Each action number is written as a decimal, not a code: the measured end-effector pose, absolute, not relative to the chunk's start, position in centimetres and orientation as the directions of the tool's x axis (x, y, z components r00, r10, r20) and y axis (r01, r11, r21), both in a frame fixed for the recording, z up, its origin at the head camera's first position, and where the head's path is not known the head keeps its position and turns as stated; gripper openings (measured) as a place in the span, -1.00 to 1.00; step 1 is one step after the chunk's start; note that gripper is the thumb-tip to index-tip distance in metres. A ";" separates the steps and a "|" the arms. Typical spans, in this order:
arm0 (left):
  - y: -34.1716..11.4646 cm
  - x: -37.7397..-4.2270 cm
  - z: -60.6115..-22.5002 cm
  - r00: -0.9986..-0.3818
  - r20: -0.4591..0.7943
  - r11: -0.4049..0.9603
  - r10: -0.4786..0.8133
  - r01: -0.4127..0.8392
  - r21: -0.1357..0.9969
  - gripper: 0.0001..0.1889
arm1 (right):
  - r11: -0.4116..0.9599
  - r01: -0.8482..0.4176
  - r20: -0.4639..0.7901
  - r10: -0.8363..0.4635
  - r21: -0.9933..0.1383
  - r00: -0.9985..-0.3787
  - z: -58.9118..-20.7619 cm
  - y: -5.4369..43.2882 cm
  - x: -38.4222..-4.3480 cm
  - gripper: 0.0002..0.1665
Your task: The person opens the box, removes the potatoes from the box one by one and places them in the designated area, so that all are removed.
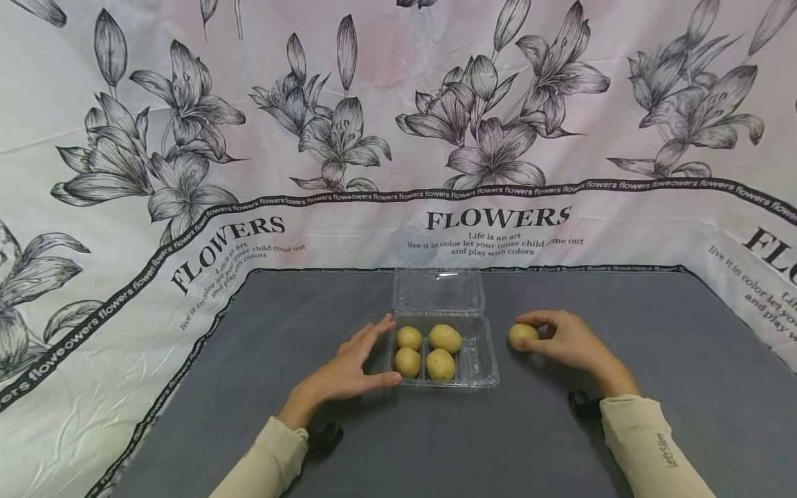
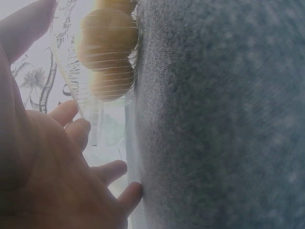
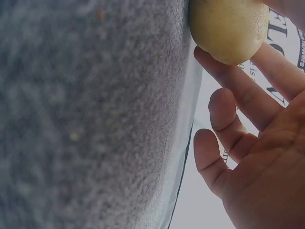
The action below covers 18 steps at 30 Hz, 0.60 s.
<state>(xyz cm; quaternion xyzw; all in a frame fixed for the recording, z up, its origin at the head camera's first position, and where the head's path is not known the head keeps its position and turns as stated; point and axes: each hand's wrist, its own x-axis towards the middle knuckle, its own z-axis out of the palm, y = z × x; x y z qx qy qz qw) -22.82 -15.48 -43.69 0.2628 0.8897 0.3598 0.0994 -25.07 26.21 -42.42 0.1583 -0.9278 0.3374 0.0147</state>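
Observation:
A clear plastic clamshell box (image 1: 478, 360) with its lid (image 1: 438, 292) folded back sits in front of me. Several small yellow potatoes (image 1: 445, 338) lie in its left and middle part, and the right part of the tray is bare. My left hand (image 1: 349, 366) is spread at the box's left side, thumb at the near corner and fingertips by the far one. Through the box wall, potatoes (image 2: 108, 38) show in the left wrist view. Right of the box, my right hand (image 1: 569, 342) pinches another potato (image 3: 229, 31) between thumb and fingers, low over the table.
The grey tabletop (image 1: 448, 443) runs up to a hanging white cloth (image 1: 349, 235) printed with flowers and lettering, which closes off the back and sides. Dark straps (image 1: 583, 405) sit at the wrists below the light sleeves.

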 end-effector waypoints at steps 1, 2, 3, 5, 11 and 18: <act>-15.5 -22.8 -43.7 -0.842 0.014 0.600 0.539 0.396 0.695 -0.04 | 0.721 -0.305 0.134 -0.285 -0.622 -0.949 -42.5 26.2 -25.1 -0.43; -15.5 -22.8 -43.7 -0.842 0.015 0.599 0.539 0.395 0.696 -0.04 | 0.723 -0.303 0.133 -0.284 -0.621 -0.949 -42.5 26.1 -25.1 -0.43; -15.5 -22.7 -43.7 -0.843 0.015 0.600 0.538 0.395 0.696 -0.04 | 0.724 -0.302 0.132 -0.283 -0.621 -0.950 -42.5 26.1 -25.0 -0.43; -15.5 -22.7 -43.8 -0.844 0.013 0.601 0.537 0.393 0.696 -0.04 | 0.725 -0.306 0.133 -0.287 -0.617 -0.949 -42.5 26.1 -25.0 -0.43; -15.5 -22.6 -43.8 -0.845 0.006 0.605 0.535 0.388 0.695 -0.04 | 0.725 -0.330 0.146 -0.306 -0.604 -0.941 -42.4 26.0 -24.9 -0.44; -15.5 -22.7 -43.7 -0.843 0.009 0.603 0.537 0.392 0.694 -0.03 | 0.732 -0.343 0.152 -0.317 -0.588 -0.936 -42.3 25.9 -24.9 -0.46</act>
